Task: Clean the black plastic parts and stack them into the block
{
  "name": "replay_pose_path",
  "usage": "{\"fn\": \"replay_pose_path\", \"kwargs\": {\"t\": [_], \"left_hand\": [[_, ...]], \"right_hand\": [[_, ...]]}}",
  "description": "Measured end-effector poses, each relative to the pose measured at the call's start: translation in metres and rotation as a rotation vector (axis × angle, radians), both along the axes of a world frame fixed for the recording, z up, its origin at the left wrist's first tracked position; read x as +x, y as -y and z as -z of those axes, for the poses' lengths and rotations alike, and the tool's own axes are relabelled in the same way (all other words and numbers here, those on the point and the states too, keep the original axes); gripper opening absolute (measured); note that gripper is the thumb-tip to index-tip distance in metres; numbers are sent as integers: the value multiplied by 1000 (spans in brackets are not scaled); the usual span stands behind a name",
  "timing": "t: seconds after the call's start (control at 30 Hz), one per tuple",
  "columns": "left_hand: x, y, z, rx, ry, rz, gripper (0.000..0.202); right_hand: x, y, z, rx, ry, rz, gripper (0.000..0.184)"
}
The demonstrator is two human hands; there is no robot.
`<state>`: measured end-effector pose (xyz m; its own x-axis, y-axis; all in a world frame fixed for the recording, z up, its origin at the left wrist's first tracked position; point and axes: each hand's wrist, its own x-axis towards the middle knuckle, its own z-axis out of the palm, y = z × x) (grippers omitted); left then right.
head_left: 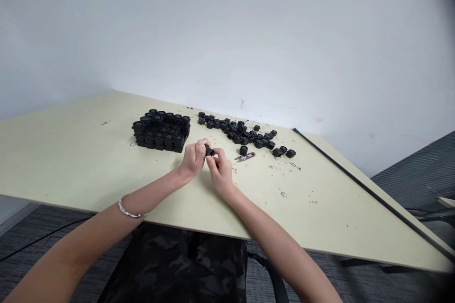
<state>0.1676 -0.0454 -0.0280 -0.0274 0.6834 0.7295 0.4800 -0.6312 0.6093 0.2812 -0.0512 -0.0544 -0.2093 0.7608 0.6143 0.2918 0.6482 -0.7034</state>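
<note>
Between my two hands, over the middle of the table, is a small black ribbed part [209,150], round and partly covered by fingers. My left hand [194,157] grips it from the left, fingers curled. From the right, my right hand [221,170] pinches it with thumb and fingertips. Just right of the hands lie thread snips [246,156], with one loose black part [243,150] behind them. Stacked black parts [159,141] form a block with raised sides to the left of my left hand.
A loose heap of similar black parts [241,131] spreads along the back of the table [85,151], near the wall. Black scraps [283,194] are scattered at right. A long black rod [355,180] runs along the right side. A small red item [190,108] lies at the back.
</note>
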Motion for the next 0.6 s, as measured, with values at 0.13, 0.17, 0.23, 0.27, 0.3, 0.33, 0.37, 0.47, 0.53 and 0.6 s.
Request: {"fn": "replay_pose_path", "kwargs": {"t": [0.13,0.17,0.23,0.27,0.3,0.33,0.37,0.47,0.53,0.6], "left_hand": [[0,0,2,4,-7,-16,43],[0,0,3,5,-9,-22,43],[0,0,4,10,-16,-37,43],[0,0,4,16,-20,-44,43],[1,0,4,23,-24,-50,43],[0,0,4,31,-29,-53,44],[0,0,4,37,-35,-53,44],[0,-1,5,58,-47,-46,45],[0,-1,5,70,-46,-38,46],[-1,-1,5,86,-44,-29,45]], "right_hand": [[-1,0,3,4,-10,18,27],[-2,0,3,3,-9,25,27],[-2,1,4,2,-12,35,28],[-3,1,4,1,-16,39,29],[-3,2,4,1,-23,42,29],[-3,2,4,-2,-28,44,30],[-4,2,4,-4,-32,46,30],[-4,3,4,-16,-43,45,32],[-5,3,4,-24,-56,43,32],[-6,4,4,-29,-75,40,31]]}}
